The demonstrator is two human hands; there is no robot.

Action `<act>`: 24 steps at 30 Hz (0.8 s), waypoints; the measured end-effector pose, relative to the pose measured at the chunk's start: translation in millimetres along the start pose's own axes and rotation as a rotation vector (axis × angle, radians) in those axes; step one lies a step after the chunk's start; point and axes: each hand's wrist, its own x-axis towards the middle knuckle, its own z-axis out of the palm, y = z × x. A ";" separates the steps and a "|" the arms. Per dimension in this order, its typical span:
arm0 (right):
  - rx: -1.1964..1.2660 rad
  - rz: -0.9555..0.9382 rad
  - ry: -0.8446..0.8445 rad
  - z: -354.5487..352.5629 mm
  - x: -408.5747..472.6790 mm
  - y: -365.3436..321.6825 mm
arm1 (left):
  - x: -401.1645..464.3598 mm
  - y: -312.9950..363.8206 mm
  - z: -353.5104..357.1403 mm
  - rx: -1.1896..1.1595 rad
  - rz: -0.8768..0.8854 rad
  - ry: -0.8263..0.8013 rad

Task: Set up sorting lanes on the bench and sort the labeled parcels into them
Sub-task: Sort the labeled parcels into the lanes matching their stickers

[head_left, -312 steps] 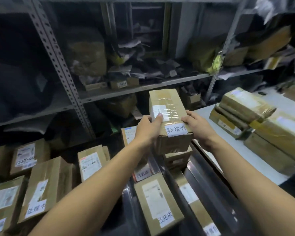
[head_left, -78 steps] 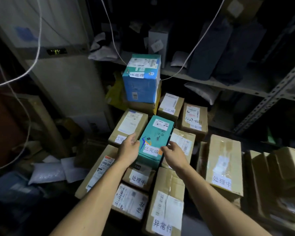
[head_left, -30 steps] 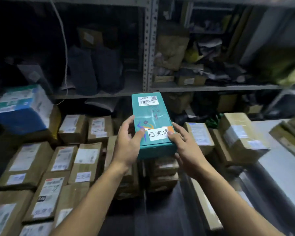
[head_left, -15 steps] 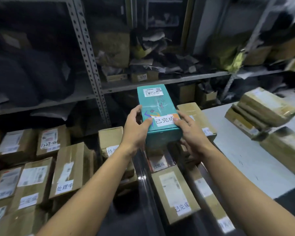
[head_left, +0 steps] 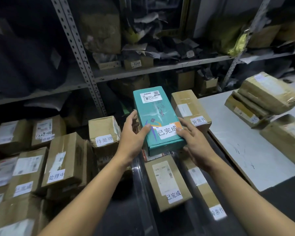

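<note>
A teal parcel [head_left: 156, 116] with a white 已完成 label is held between both hands over the dark bench. My left hand [head_left: 132, 138] grips its left side, thumb on top. My right hand [head_left: 193, 142] grips its right side at the label. Below it in the same lane lies a brown parcel [head_left: 167, 183] labelled 已完成. To the right a brown parcel [head_left: 189, 109] labelled 异常件 sits at the lane's far end, with a flat parcel [head_left: 204, 189] of the same label nearer me. A box [head_left: 103, 132] labelled 待处理 stands to the left.
Many brown labelled parcels [head_left: 63, 160] are piled at the left. A white table [head_left: 242, 142] on the right carries taped brown parcels [head_left: 269, 94]. Metal shelving [head_left: 143, 68] with bags and boxes runs across the back.
The teal parcel was lifted from the left pile, carried right and has now come down lower over the 已完成 lane; both hands still hold it.
</note>
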 end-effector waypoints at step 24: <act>-0.132 0.226 -0.065 -40.0 -78.8 154.5 | -99.6 -122.2 34.6 -0.015 -0.336 -0.095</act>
